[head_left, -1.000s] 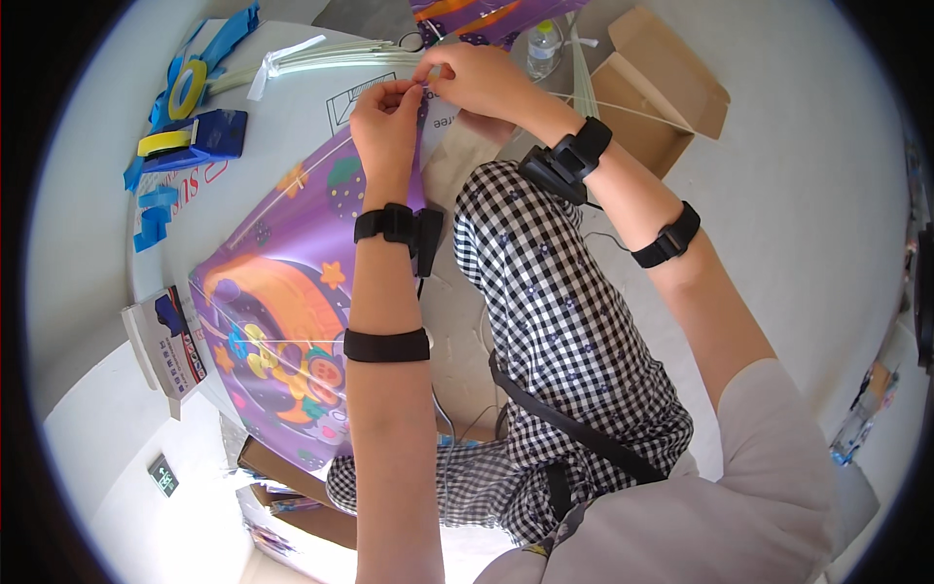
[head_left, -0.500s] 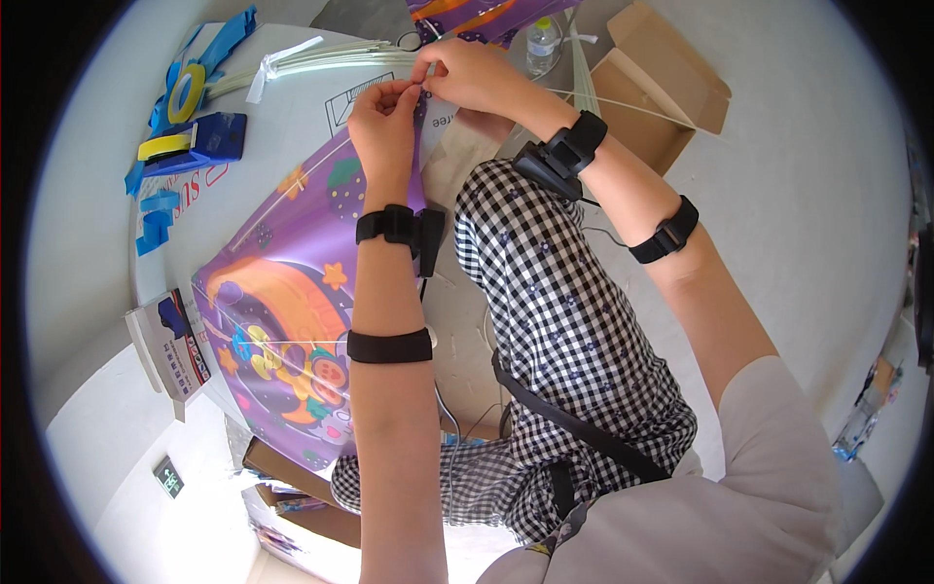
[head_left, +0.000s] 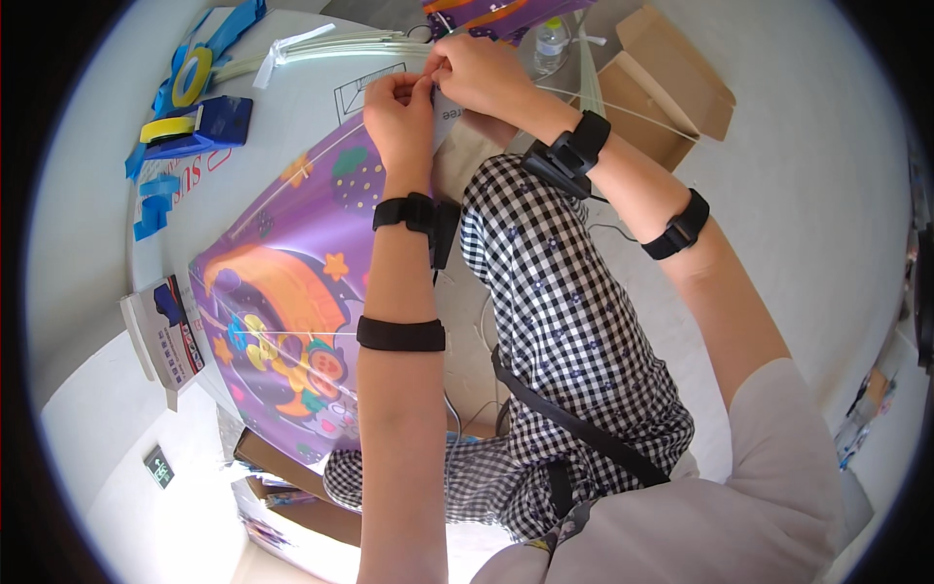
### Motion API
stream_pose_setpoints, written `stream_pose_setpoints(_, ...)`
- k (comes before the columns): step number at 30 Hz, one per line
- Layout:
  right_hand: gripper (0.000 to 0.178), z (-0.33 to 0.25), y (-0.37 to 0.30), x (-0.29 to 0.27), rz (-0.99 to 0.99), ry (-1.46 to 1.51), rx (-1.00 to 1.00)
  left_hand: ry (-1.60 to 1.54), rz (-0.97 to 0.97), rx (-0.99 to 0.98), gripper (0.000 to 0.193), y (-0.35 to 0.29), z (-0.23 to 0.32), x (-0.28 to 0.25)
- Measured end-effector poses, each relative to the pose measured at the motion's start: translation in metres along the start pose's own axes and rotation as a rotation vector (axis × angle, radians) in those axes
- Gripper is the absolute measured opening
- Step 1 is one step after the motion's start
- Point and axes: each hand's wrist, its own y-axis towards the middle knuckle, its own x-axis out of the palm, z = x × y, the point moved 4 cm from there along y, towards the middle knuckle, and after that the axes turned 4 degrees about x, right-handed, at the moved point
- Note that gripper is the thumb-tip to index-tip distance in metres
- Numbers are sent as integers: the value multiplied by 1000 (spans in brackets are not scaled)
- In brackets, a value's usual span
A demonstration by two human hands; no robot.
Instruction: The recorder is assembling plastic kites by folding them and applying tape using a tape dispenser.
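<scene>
A purple kite (head_left: 292,263) with a printed orange crescent, stars and fruit slants across the left side, partly behind my left forearm. Thin pale rods run along it, and a white string crosses its lower part. At its upper tip my left hand (head_left: 401,122) is closed, thumb and fingers pinching the corner. My right hand (head_left: 479,78) meets it there from the right, its fingertips pressed together beside the left thumb. Whatever small piece lies between the right fingertips is hidden. Black straps circle both wrists and forearms.
A blue tape dispenser (head_left: 209,128), a yellow tape roll (head_left: 193,78) and blue strips (head_left: 156,209) lie at the left. Behind my hands are bundled pale rods (head_left: 341,43), another purple sheet (head_left: 506,15), a bottle (head_left: 551,47) and an open cardboard box (head_left: 671,88).
Both hands have shifted slightly right, still pinched together at the kite's tip. My left forearm has moved right too, and the kite's upper part spreads wider beside it.
</scene>
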Motion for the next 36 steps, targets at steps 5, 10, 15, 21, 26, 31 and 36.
stream_pose_setpoints(5,18,-4,-1,-1,-43,-40,70,47,-4,6,9,-1,1,2)
stream_pose_setpoints(10,18,-7,-1,-1,-57,-41,142,43,-1,75,8,-1,3,2)
stream_pose_setpoints(15,18,-5,-2,-1,-53,-11,165,63,-7,123,7,0,3,2)
stream_pose_setpoints(21,17,10,8,11,-49,22,211,100,-58,178,7,-4,11,3)
stream_pose_setpoints(26,18,26,14,19,-64,170,144,-94,-102,-144,12,1,1,-1)
stream_pose_setpoints(31,23,28,4,5,-1,129,107,-388,-102,-181,14,7,-1,-5)
stream_pose_setpoints(36,24,20,-1,-22,33,-162,31,-311,-124,-150,14,4,0,-3)
